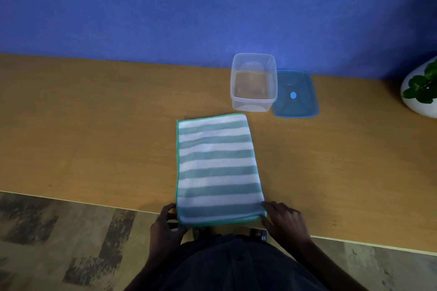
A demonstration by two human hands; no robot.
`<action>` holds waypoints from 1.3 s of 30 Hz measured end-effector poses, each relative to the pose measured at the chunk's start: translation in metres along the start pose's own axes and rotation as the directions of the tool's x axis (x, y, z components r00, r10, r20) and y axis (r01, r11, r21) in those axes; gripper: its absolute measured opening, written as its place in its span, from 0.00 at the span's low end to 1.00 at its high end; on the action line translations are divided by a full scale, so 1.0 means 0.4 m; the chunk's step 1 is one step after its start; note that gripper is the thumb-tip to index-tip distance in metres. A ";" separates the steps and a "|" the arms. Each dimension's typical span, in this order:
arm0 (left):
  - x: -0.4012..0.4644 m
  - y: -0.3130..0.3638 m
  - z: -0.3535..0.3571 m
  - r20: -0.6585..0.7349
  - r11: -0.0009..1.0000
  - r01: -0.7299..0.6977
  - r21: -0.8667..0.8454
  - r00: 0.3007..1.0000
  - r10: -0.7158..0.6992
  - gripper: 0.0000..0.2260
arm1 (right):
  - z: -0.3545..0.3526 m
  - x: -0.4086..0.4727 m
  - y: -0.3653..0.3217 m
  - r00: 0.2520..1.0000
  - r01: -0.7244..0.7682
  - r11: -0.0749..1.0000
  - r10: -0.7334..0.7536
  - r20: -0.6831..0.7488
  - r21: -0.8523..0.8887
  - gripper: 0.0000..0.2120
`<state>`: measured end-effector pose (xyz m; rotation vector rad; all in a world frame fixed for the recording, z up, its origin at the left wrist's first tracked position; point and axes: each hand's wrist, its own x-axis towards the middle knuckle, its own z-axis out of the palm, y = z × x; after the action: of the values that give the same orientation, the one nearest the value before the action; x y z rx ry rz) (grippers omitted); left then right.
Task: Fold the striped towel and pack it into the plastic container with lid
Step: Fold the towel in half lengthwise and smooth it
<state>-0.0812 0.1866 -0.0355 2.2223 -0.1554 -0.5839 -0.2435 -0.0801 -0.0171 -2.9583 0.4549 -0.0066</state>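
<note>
Nearest, at the bottom of the view, a dark buttoned shirt fills the lower middle, and both bare arms reach forward from it to the table's near edge. Left hand sits at the near left corner of the striped towel, fingers curled and pinched onto that corner. Right hand is at the near right corner, its fingers bent and closed on the cloth's edge there — so each hand has hold of one near corner.

That towel lies flat on the wooden table, folded into a tall rectangle running away from the person, with its near edge at the table's lip. It has broad bands of pale teal and white running crosswise and a thin brighter green hem visible along the left, far and near sides. Its surface looks smooth, with only slight rumpling toward the far left.

Beyond its far right corner, just apart from it, stands the plastic container — clear, rectangular with rounded corners, open at the top and nothing inside it. Its lid, translucent blue with a lighter blue round spot in the centre, lies flat on the table just to the container's right, touching or nearly so.

At the far right edge a white pot with green leaves is partly cut off. Behind the table rises a plain blue wall; below the near edge the patterned floor shows blurred.
</note>
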 end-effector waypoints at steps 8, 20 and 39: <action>-0.004 0.001 0.004 -0.004 0.997 -0.052 0.065 0.999 0.052 0.28 | -0.004 0.000 -0.014 1.000 0.020 0.999 -0.020 0.000 -0.026 0.28; -0.017 -0.002 -0.002 0.012 0.965 -0.167 0.205 0.986 0.168 0.24 | -0.004 0.007 -0.013 0.996 -0.075 0.996 0.072 0.057 0.053 0.25; -0.023 -0.028 -0.030 0.070 0.999 -0.016 -0.051 0.997 0.019 0.21 | 0.002 -0.049 0.043 0.965 -0.241 0.807 0.140 0.222 0.539 0.20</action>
<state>-0.0847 0.2050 -0.0340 2.1506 -0.1941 -0.6503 -0.2673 -0.0903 -0.0200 -2.2955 0.6032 0.1168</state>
